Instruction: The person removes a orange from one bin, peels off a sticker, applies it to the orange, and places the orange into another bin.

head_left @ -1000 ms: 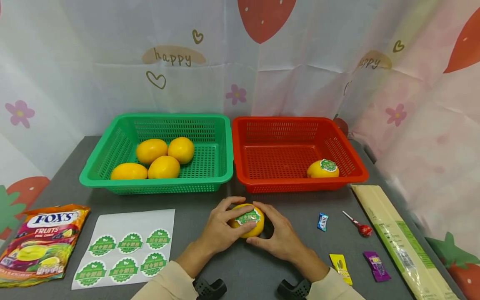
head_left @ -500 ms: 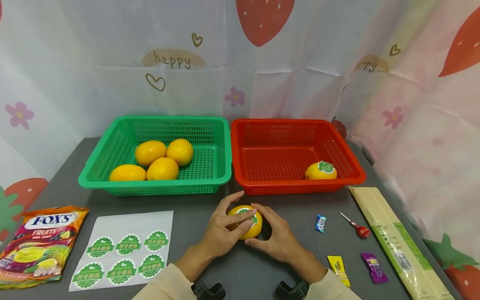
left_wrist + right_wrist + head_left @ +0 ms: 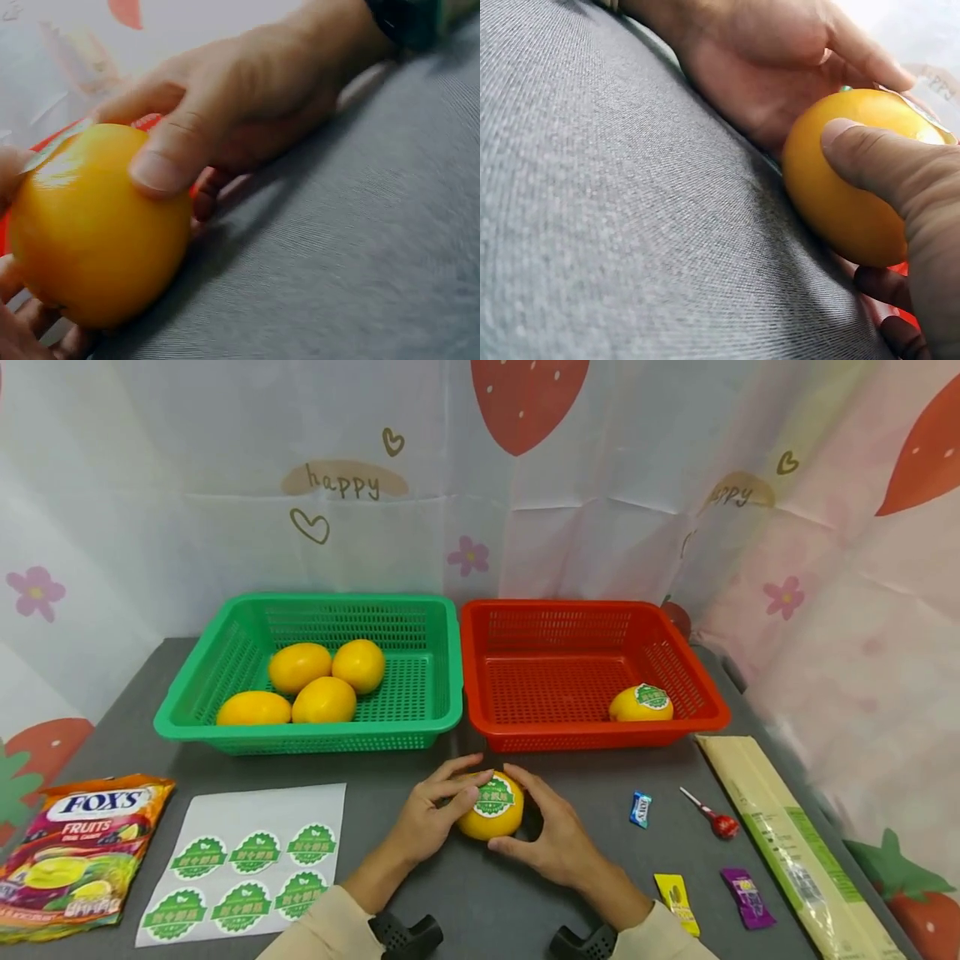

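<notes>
A yellow lemon (image 3: 491, 828) rests on the grey table between the two hands, with a round green-and-white sticker (image 3: 495, 797) on its upper side. My right hand (image 3: 557, 837) holds it from the right; the thumb presses its near side in the right wrist view. My left hand (image 3: 426, 817) lies along the lemon's left, fairly straight fingers reaching over the top to the sticker's edge. Its palm faces the fruit in the right wrist view. Left of the hands lies a white sheet (image 3: 255, 810) bearing several of the same stickers.
Behind, a green basket (image 3: 408, 731) holds several plain lemons (image 3: 324, 700). Beside it, a red basket (image 3: 551, 729) holds one stickered lemon (image 3: 637, 706). A candy bag (image 3: 82, 860) lies far left; small sweets, a lollipop (image 3: 722, 825) and a long package (image 3: 798, 852) lie right.
The left thumb has come off the sticker and the left hand has drawn slightly left, so the sticker shows more fully. The right hand keeps its hold on the lemon.
</notes>
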Tool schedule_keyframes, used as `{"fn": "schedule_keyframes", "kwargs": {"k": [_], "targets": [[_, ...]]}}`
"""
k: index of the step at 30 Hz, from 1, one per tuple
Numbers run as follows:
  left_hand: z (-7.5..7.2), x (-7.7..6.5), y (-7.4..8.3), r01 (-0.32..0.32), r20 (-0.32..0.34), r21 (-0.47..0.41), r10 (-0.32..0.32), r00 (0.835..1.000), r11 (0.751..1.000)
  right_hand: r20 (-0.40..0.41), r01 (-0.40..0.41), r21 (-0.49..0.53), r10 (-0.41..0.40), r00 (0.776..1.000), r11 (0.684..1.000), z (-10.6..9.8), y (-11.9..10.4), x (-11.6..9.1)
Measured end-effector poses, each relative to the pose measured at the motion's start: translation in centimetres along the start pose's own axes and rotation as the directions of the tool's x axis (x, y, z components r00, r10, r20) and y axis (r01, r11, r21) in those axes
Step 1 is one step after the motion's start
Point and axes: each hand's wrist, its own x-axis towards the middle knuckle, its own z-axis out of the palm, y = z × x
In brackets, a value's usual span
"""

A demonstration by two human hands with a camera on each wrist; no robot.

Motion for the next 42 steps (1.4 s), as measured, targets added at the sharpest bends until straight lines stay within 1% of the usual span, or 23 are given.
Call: {"fn": "schedule_keyframes", "kwargs": {"k": [2,6,8,10,14,17,19,21,23,24,25,26,27,28,30,31,33,34,35,37,38,40,42], "targets": [[-0.2,0.2,-0.1,-0.001,0.002,0.001,0.001,1.000,1.000,-0.007,0.051,0.002,-0.051,0.999,0.999,0.0,0.1,0.1],[-0.2,0.3,-0.2,0.006,0.018,0.043,-0.007,1.000,0.999,-0.018,0.146,0.035,-0.145,0.989,0.989,0.0,0.3,0.2],[-0.1,0.3,-0.1,0.018,0.014,0.051,-0.019,1.000,0.999,-0.043,0.170,0.061,-0.167,0.985,0.984,0.0,0.0,0.3],[-0.1,0.3,0.0,0.028,0.010,0.042,-0.029,1.000,0.999,-0.081,0.171,0.086,-0.164,0.983,0.982,0.0,-0.6,0.4],[0.0,0.2,0.1,0.027,0.011,-0.016,-0.027,1.000,1.000,-0.141,0.127,0.158,-0.105,0.984,0.979,-0.3,-2.6,0.7],[0.0,0.3,0.1,0.028,0.022,-0.059,-0.027,0.999,0.998,-0.141,0.062,0.218,-0.031,0.990,0.974,-0.7,-4.0,0.9],[-0.1,0.4,0.1,0.047,0.029,-0.073,-0.045,0.999,0.996,-0.126,0.021,0.250,0.011,0.992,0.968,-0.8,-4.3,0.9],[-0.3,0.4,0.1,0.077,0.037,-0.079,-0.074,0.997,0.994,-0.134,-0.014,0.247,0.049,0.990,0.969,-1.2,-4.6,0.9],[-0.4,0.4,0.2,0.111,0.047,-0.088,-0.107,0.993,0.990,-0.189,-0.009,0.220,0.052,0.981,0.976,-2.0,-4.7,1.0],[-0.4,0.4,0.2,0.126,0.051,-0.095,-0.122,0.991,0.987,-0.237,0.009,0.203,0.040,0.971,0.979,-2.7,-4.5,1.1],[-0.4,0.3,0.2,0.135,0.052,-0.098,-0.130,0.990,0.986,-0.301,0.037,0.183,0.020,0.953,0.982,-3.6,-4.3,1.3],[-0.5,0.3,0.2,0.141,0.054,-0.101,-0.136,0.989,0.985,-0.371,0.059,0.173,0.010,0.928,0.983,-4.7,-4.1,1.5],[-0.5,0.4,0.2,0.144,0.055,-0.106,-0.138,0.989,0.984,-0.442,0.080,0.153,-0.004,0.897,0.985,-5.9,-3.8,1.7],[-0.5,0.4,0.2,0.141,0.054,-0.101,-0.136,0.989,0.985,-0.512,0.107,0.146,-0.017,0.859,0.983,-7.3,-3.4,1.9],[-0.5,0.4,0.1,0.129,0.051,-0.083,-0.125,0.991,0.988,-0.635,0.093,0.116,0.002,0.773,0.989,-10.2,-2.4,2.0],[-0.5,0.4,0.1,0.124,0.050,-0.073,-0.120,0.991,0.990,-0.683,0.063,0.103,0.025,0.730,0.993,-11.6,-2.1,2.0],[-0.4,0.3,0.1,0.118,0.051,-0.050,-0.115,0.992,0.992,-0.747,-0.060,0.070,0.092,0.658,0.996,-13.9,-1.3,1.7],[-0.4,0.3,0.1,0.118,0.052,-0.035,-0.116,0.992,0.992,-0.765,-0.120,0.068,0.129,0.631,0.990,-14.9,-0.8,1.5],[-0.4,0.3,0.1,0.119,0.053,-0.024,-0.117,0.992,0.993,-0.775,-0.190,0.057,0.164,0.610,0.980,-15.6,-0.3,1.4],[-0.4,0.2,0.2,0.119,0.055,0.008,-0.120,0.991,0.993,-0.773,-0.295,0.043,0.219,0.596,0.955,-16.6,0.7,1.1],[-0.4,0.3,0.2,0.119,0.057,0.047,-0.122,0.991,0.992,-0.762,-0.335,0.036,0.243,0.600,0.941,-16.9,1.2,0.9],[-0.5,0.3,0.3,0.117,0.066,0.127,-0.126,0.990,0.985,-0.730,-0.386,0.023,0.279,0.624,0.922,-17.2,2.4,0.7],[-0.8,0.3,0.5,0.120,0.068,0.213,-0.137,0.988,0.970,-0.693,-0.435,0.007,0.318,0.647,0.901,-17.1,3.5,0.6]]}}
